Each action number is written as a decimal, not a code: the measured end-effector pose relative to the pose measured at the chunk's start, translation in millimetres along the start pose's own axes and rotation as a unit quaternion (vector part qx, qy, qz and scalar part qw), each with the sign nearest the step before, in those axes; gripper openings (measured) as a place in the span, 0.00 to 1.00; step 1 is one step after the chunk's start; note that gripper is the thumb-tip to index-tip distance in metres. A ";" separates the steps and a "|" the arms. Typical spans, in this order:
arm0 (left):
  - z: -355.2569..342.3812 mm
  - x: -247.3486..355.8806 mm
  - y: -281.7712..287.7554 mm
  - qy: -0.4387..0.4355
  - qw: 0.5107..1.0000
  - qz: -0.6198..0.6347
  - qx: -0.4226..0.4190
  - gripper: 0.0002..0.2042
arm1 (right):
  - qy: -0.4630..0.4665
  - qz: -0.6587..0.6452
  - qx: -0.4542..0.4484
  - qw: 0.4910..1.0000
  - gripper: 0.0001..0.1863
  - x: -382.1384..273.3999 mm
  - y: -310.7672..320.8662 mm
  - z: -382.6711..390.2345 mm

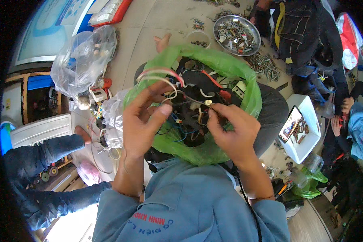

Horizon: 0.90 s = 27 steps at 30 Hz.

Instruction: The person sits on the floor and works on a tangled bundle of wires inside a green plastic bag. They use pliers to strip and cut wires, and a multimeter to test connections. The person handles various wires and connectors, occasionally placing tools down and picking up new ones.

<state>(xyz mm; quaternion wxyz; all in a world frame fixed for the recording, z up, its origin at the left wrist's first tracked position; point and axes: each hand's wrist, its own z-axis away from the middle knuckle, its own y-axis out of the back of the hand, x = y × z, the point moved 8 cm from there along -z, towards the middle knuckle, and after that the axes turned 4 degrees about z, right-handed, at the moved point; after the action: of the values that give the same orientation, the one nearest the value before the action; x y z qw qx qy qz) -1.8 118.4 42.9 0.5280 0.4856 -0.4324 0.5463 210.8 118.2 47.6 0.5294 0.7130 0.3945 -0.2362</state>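
My left hand (143, 121) is closed round a bundle of electrical wires (159, 71), with white and pink-red strands looping up over its fingers. A thin dark wire runs from it across to my right hand (238, 127). The right thumb and forefinger pinch that wire's end beside a small cream-white connector (208, 102). Both hands are over an open green plastic bag (250, 82), its rim rolled outward, resting at my lap. Inside lie tangled dark cables, a blue wire (185, 132), red pieces and a white plastic part (238, 88). Much of the contents is hidden in shadow.
Ahead, a round metal tray (256, 46) holds screws and small hardware, with loose bolts (266, 68) beside it. At right, a phone (290, 124) leans in a white bin (308, 137). Clear plastic bags (84, 60) lie at left. Other people sit at both sides.
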 end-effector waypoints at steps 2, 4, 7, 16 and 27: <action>-0.6 -6.9 -8.0 -0.001 0.999 -0.044 0.003 0.29 | 0.059 0.036 0.064 0.996 0.08 -8.8 6.3 -0.7; -1.5 2.2 -24.7 -0.069 0.977 -0.201 -0.023 0.31 | 0.084 0.054 0.100 0.990 0.08 -15.6 11.6 -0.3; -4.4 0.1 -41.3 -0.182 0.959 -0.218 0.003 0.31 | 0.017 -0.038 0.065 0.997 0.06 -8.1 11.2 0.5; -14.8 -21.4 -37.0 -0.127 0.944 -0.304 0.014 0.30 | -0.328 -0.323 -0.177 0.870 0.08 37.8 9.2 8.8; -2.6 44.9 -92.1 -0.329 0.892 -0.300 -0.073 0.43 | -0.127 -0.372 -0.215 0.894 0.10 -22.7 21.5 -32.8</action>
<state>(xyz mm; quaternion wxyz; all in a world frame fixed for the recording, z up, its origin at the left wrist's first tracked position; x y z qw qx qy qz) 91.1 134.3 83.1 0.5284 0.7041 -0.4540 0.1376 212.5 139.2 87.8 0.5891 0.3470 0.6013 -0.4135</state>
